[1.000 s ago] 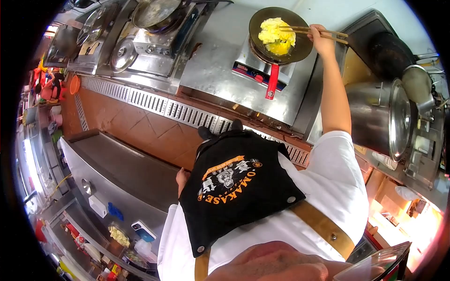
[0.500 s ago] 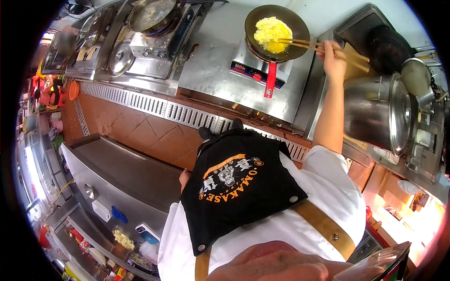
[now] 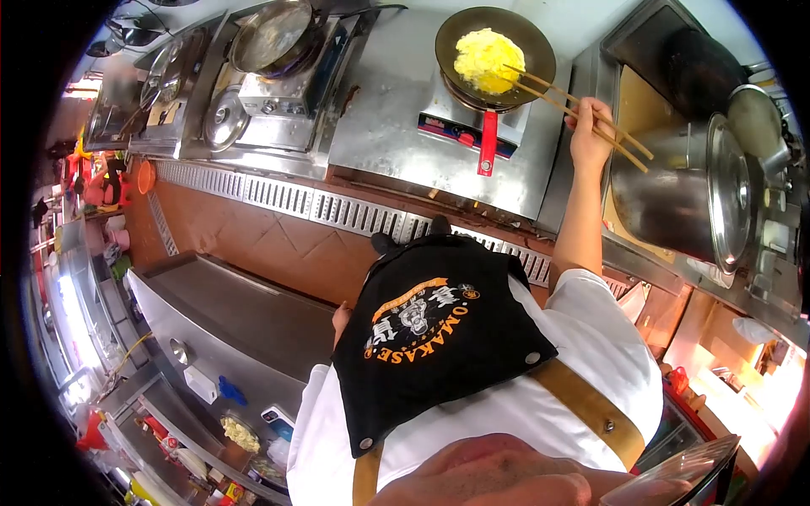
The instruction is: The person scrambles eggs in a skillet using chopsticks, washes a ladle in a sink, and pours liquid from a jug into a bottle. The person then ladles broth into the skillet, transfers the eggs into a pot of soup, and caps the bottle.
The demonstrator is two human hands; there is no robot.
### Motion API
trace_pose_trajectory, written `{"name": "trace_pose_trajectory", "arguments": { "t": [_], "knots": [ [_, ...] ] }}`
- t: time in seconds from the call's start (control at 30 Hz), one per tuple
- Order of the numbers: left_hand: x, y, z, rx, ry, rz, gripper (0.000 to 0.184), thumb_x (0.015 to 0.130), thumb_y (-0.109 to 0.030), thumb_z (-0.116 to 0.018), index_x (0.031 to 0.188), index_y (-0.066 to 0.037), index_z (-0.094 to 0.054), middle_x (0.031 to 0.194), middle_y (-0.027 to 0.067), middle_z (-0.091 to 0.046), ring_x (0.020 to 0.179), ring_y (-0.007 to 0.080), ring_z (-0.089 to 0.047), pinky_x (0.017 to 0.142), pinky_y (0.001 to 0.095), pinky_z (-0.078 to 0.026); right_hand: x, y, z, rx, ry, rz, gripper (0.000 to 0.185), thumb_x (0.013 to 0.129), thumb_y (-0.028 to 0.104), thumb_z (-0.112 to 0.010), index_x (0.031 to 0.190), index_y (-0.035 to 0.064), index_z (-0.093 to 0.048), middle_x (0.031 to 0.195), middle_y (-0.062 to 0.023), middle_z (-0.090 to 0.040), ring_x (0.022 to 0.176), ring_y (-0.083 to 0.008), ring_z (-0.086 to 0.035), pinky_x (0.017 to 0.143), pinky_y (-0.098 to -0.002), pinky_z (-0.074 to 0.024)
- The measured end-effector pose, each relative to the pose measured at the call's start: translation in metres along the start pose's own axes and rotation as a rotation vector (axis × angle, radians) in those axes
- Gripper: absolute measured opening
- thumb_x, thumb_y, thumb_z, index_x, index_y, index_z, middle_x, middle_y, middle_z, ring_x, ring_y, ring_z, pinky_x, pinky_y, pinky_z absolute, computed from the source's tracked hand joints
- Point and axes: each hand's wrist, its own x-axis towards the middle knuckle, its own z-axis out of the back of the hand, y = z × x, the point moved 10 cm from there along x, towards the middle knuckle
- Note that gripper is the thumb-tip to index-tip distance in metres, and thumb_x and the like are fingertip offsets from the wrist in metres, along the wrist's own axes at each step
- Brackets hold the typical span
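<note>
My right hand (image 3: 590, 126) is closed around a pair of long wooden chopsticks (image 3: 629, 139), to the right of a frying pan. The chopstick tips touch the soft yellow scrambled egg (image 3: 489, 57) in the dark frying pan (image 3: 533, 40). The pan's red handle (image 3: 487, 145) points toward me. Under the pan is a portable gas stove (image 3: 460, 132) on the steel counter. Down by my side, my left hand (image 3: 341, 317) shows only in part beside the black apron (image 3: 447, 329); its fingers are mostly hidden.
A large lidded steel pot (image 3: 662, 190) stands right of my forearm, with a black wok (image 3: 696, 76) behind it. Another pan (image 3: 272, 38) sits on a burner at the left. A steel worktop (image 3: 236, 312) lies behind me on the left, with a phone (image 3: 277, 422) beyond.
My right hand has shifted slightly lower and left, and the chopsticks now slant more steeply, their tips still at the egg. The camera view has turned slightly.
</note>
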Motion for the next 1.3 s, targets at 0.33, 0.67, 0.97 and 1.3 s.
{"name": "trace_pose_trajectory", "arguments": {
  "t": [0.33, 0.67, 0.97, 1.3],
  "knots": [
    [-0.038, -0.031, 0.019, -1.060, 0.042, 0.569, 0.045, 0.095, -0.027, -0.049, 0.128, 0.004, -0.050, 0.132, 0.0146, -0.052, 0.120, 0.0265, -0.051, 0.096, 0.0346, -0.040, 0.002, -0.007, 0.014, 0.034, -0.019, -0.025, 0.020, 0.094, 0.021, -0.056, 0.100, 0.0014, -0.058, 0.083, -0.0082, -0.063, 0.065, -0.0122, -0.061, 0.060, -0.0237, -0.0512],
    [-0.040, -0.038, 0.019, -0.986, 0.040, 0.451, 0.044, 0.094, -0.028, -0.050, 0.125, 0.003, -0.053, 0.127, 0.0156, -0.056, 0.116, 0.0256, -0.053, 0.094, 0.0325, -0.040, 0.034, -0.031, 0.006, 0.015, -0.045, 0.024, 0.023, 0.094, 0.022, -0.054, 0.101, 0.0009, -0.060, 0.084, -0.0084, -0.064, 0.067, -0.0133, -0.063, 0.063, -0.0244, -0.0515],
    [-0.093, -0.054, 0.023, -1.289, 0.021, 0.675, 0.038, 0.094, -0.027, -0.052, 0.115, 0.005, -0.056, 0.111, 0.0144, -0.061, 0.100, 0.0242, -0.058, 0.085, 0.0333, -0.043, 0.111, -0.053, -0.093, -0.469, 0.098, 0.208, 0.029, 0.092, 0.033, -0.049, 0.100, 0.0074, -0.062, 0.078, -0.0087, -0.069, 0.074, -0.0231, -0.067, 0.070, -0.0354, -0.0505],
    [-0.034, -0.004, -0.011, -0.232, -0.105, 0.081, 0.036, 0.094, -0.027, -0.051, 0.110, 0.005, -0.060, 0.104, 0.0165, -0.065, 0.094, 0.0244, -0.060, 0.081, 0.0327, -0.044, 0.075, -0.002, -0.113, -0.194, 0.366, 0.164, 0.028, 0.095, 0.025, -0.049, 0.101, 0.0004, -0.060, 0.084, -0.0118, -0.067, 0.072, -0.0167, -0.066, 0.066, -0.0279, -0.0515]
  ]
}}
